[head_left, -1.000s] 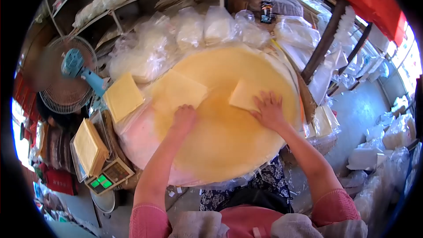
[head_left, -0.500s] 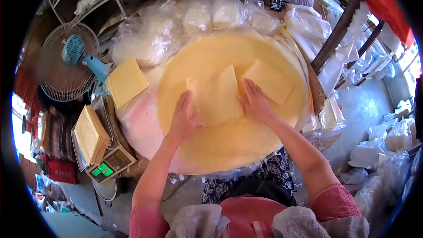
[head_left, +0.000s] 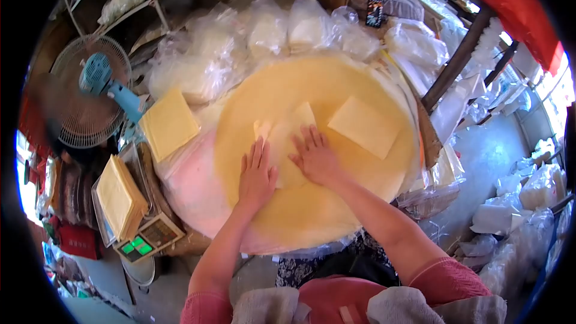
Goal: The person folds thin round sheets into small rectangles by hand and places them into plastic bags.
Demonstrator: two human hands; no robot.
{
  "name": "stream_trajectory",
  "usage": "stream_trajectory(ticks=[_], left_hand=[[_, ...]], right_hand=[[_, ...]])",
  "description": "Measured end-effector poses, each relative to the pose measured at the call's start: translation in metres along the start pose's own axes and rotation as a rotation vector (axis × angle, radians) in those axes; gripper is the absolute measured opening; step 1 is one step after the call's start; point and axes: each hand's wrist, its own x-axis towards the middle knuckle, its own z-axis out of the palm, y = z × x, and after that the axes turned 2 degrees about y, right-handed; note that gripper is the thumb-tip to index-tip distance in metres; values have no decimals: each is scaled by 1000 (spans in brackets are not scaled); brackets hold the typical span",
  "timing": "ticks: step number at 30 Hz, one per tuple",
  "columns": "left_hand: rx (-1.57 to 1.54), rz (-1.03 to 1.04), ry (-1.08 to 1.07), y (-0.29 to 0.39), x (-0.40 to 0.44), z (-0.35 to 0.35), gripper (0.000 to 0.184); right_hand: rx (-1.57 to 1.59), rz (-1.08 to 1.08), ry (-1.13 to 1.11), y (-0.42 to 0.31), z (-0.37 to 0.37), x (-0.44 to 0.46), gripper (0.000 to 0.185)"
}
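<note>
A wide round layer of thin, yellow, translucent sheets [head_left: 294, 219] covers the table in front of me. On its middle lies a partly folded pale sheet [head_left: 305, 114], its top corners sticking up. My left hand [head_left: 258, 177] rests flat along the left side of this fold, fingers straight. With fingers spread, my right hand [head_left: 317, 157] presses palm down on its right part and hides much of it. A rectangular folded sheet [head_left: 366, 127] lies to the right, apart from both hands.
Stacks of folded yellow sheets lie at the left: one stack [head_left: 170, 125] on the table edge, another [head_left: 120, 195] on a digital scale [head_left: 141, 246]. A fan [head_left: 90, 90] stands behind them. Filled plastic bags [head_left: 267, 30] and a phone [head_left: 374, 12] line the back.
My right hand has moved left and turned palm down onto the sheet, whose right flap now lies folded inward. My left hand has shifted slightly down. The view has tilted a little.
</note>
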Motion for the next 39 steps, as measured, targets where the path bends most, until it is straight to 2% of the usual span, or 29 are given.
stream_trajectory(ticks=[3, 6, 12, 15, 21, 24, 26, 28, 30, 31, 33, 34, 36, 37, 39], left_hand=[[51, 12, -122, -4, -1, 5, 52], [30, 14, -77, -4, -2, 9, 48], [35, 19, -61, -3, -2, 10, 47], [35, 27, -63, -3, -2, 12, 48], [24, 47, -57, -6, -5, 14, 47], [9, 41, -82, -8, -3, 13, 48], [-17, 78, -143, -20, 1, 15, 49], [-422, -23, -234, -39, 4, 3, 46], [-1048, -190, -401, -55, 13, -26, 51], [-1364, -284, -474, -59, 7, -36, 55], [-1275, -254, -341, -48, -8, -38, 47], [-1230, -224, -273, -43, -7, -38, 43], [-872, -414, -313, -48, -2, -24, 44], [-689, -502, -330, -50, 2, -19, 44], [-767, -570, -229, -41, 6, -15, 42]], right_hand=[[33, -13, 44, 3, 1, -1, 57], [196, -52, -126, 20, -13, 4, 52], [145, -172, -46, 46, -17, -24, 48], [39, -254, -108, 54, -27, -22, 52], [228, -459, -366, 76, -53, -8, 59], [281, -421, -354, 65, -68, -12, 51], [512, -406, -153, 80, -36, -10, 45], [766, -314, -30, 67, -7, -30, 34], [930, -191, 90, 62, -31, -25, 20], [909, -61, -54, 61, -44, -25, 20], [852, 191, -328, 56, -67, -23, 23], [780, 207, -309, 53, -71, -19, 26], [626, 234, -271, 52, -77, -12, 34], [665, 275, -233, 53, -71, -6, 36], [747, 368, -157, 55, -50, 5, 40]])
